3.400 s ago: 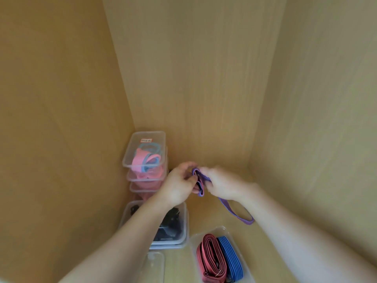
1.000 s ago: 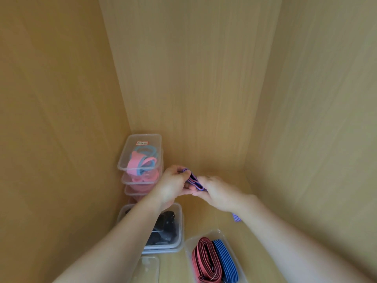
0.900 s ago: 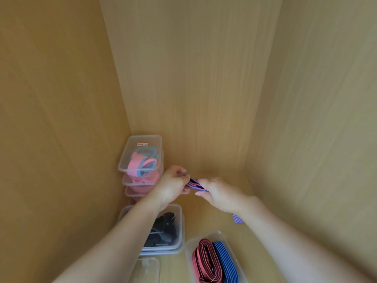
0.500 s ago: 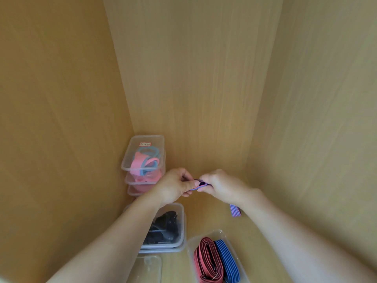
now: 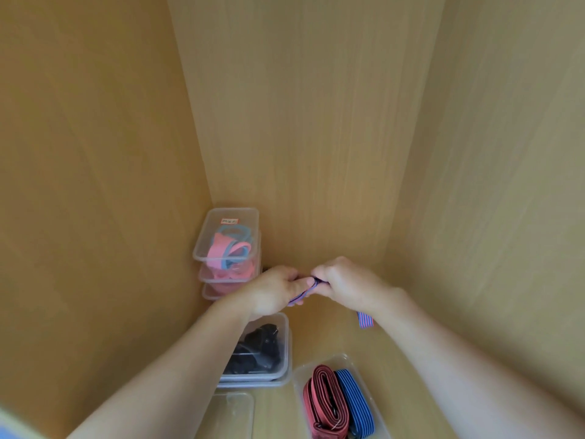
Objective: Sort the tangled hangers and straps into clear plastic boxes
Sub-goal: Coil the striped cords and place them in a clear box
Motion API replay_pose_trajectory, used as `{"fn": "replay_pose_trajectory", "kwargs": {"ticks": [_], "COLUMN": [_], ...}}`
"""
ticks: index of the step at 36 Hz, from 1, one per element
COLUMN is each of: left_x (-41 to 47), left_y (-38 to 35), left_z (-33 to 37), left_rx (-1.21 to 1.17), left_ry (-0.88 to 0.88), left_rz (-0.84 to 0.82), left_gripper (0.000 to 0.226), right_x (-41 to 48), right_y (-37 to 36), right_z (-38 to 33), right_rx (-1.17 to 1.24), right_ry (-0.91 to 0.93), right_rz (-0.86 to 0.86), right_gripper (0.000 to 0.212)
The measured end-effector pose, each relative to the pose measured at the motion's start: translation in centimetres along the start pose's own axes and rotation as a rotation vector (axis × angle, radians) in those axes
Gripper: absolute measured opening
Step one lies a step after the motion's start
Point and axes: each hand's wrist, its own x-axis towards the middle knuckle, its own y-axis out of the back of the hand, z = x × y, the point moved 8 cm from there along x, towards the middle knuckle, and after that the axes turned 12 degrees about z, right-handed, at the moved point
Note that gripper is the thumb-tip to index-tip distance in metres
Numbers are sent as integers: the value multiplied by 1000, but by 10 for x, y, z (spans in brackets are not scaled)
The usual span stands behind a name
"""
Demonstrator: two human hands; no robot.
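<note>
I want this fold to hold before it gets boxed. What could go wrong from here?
1. The left hand and right hand pinch the folded part of the purple strap, but its loose end hangs below the right wrist; the fold may slip open.
2. The open box already holds a red strap and a blue strap side by side; space looks tight, and pushing a third in might unroll them.

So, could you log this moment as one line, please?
purple strap: bunched between hands | left hand: grips it | right hand: grips it | loose end: hangs under right wrist | open box: holds rolled straps
</note>
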Motion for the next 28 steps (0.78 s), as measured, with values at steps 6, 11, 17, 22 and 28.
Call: {"fn": "replay_pose_trajectory", "kwargs": {"ticks": [6, 11, 17, 22, 28], "left_x": [-2, -2, 1, 3, 2], "left_y": [-7, -2, 10, 13, 7], "left_z": [-2, 1, -2, 0, -5], "left_rx": [-14, -28, 120, -28, -320], "left_ry": [-10, 1, 14, 16, 105], "left_rz": [-6, 94, 171, 221, 212], "left_gripper": [14, 14, 30, 21, 11], "right_x": [1, 2, 2, 1, -4], "right_y": [-1, -3, -9, -6, -12], "right_z": [-2, 7, 9, 7, 9], "right_rx": [48, 21, 110, 142, 73], "right_ry": [-39, -121, -101, -112, -136], "right_rz": [-2, 14, 55, 88, 8], "right_gripper": [20, 22, 22, 19, 26]}}
